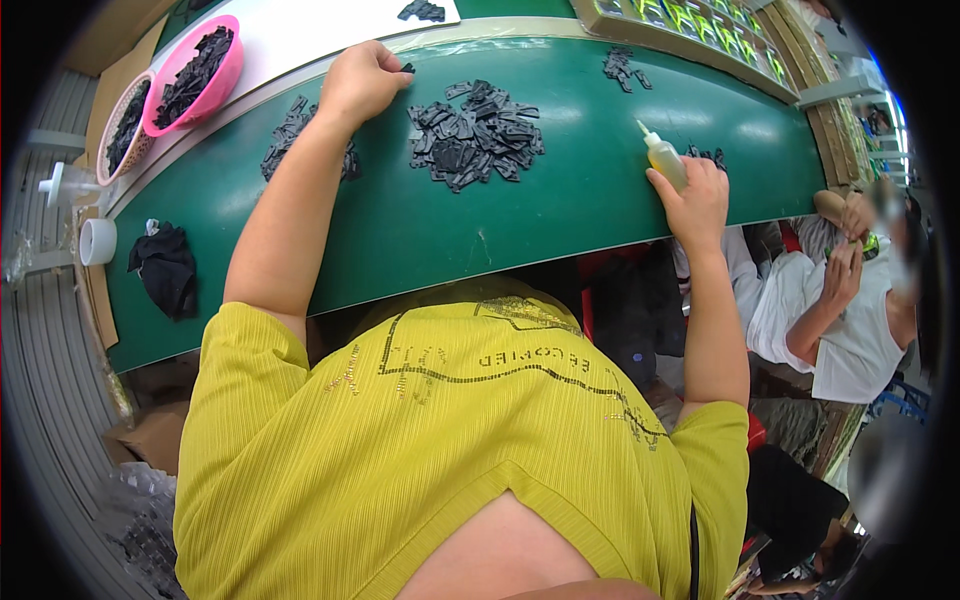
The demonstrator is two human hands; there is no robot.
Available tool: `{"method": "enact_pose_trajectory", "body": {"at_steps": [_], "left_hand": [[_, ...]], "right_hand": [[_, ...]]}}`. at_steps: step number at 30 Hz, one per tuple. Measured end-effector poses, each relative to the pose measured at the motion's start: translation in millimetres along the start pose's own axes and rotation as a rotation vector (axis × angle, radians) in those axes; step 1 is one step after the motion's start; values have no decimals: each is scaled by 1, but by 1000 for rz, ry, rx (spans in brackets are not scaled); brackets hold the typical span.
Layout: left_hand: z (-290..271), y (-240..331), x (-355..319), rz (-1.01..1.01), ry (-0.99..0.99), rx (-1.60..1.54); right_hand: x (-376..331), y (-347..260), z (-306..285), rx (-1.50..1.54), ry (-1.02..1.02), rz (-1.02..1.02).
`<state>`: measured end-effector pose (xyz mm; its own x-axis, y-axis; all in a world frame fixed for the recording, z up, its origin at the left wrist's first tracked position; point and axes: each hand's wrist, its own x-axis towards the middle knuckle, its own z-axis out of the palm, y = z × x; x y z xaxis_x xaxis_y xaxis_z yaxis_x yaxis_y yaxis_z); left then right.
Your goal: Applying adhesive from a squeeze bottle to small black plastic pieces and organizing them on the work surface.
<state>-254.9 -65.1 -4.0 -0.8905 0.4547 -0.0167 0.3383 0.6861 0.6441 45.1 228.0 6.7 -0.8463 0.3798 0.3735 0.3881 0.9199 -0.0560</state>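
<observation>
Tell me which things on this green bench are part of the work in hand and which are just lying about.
In use:
left hand, pinching a small black part
right hand, gripping the yellow squeeze bottle
pile of black parts between the hands

Lying about:
pink bowl of black parts
black cloth
white tape roll

Pink bowls (225,75): two, both full of black parts
Squeeze bottles (663,156): one, yellowish
Tape rolls (97,241): one, white
Black cloths (167,270): one
Loose black part piles (475,135): too many pieces to count
</observation>
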Motion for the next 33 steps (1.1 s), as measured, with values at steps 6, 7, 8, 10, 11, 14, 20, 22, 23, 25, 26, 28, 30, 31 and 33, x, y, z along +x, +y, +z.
{"method": "enact_pose_trajectory", "body": {"at_steps": [6, 7, 8, 10, 11, 14, 20, 22, 23, 25, 26, 28, 30, 31, 33], "left_hand": [[6, 26, -49, -45, -231, -839], [4, 31, -55, -110, -290, -883], [7, 28, -58, -138, -312, -946], [14, 28, -58, -136, -295, -967], [15, 28, -57, -141, -286, -972], [18, 22, -51, -111, -229, -1025], [23, 11, -45, -103, -284, -1098], [22, 12, -45, -110, -277, -1109], [22, 12, -45, -112, -276, -1112], [21, 11, -44, -147, -276, -1135], [21, 12, -44, -151, -274, -1136], [20, 13, -45, -148, -290, -1116], [20, 14, -44, -152, -294, -1112], [21, 13, -45, -147, -286, -1109], [22, 14, -45, -150, -282, -1108]], "right_hand": [[-1, -4, -12, 1153, -129, 351], [8, -13, -19, 1324, -149, 323], [19, -23, -22, 1335, -170, 311], [37, -36, -27, 1626, -178, 146], [47, -35, -23, 1694, -215, 70], [85, -64, -15, 2048, -221, 161], [135, -105, 23, 2479, -301, 375], [144, -115, 36, 2549, -438, 414], [145, -121, 42, 2569, -442, 400], [145, -135, 49, 2553, -442, 428], [144, -139, 53, 2535, -433, 456], [140, -146, 62, 2522, -427, 380], [134, -152, 62, 2191, -248, 352], [131, -152, 62, 2135, -211, 242], [126, -155, 66, 2005, -130, 141]]}}
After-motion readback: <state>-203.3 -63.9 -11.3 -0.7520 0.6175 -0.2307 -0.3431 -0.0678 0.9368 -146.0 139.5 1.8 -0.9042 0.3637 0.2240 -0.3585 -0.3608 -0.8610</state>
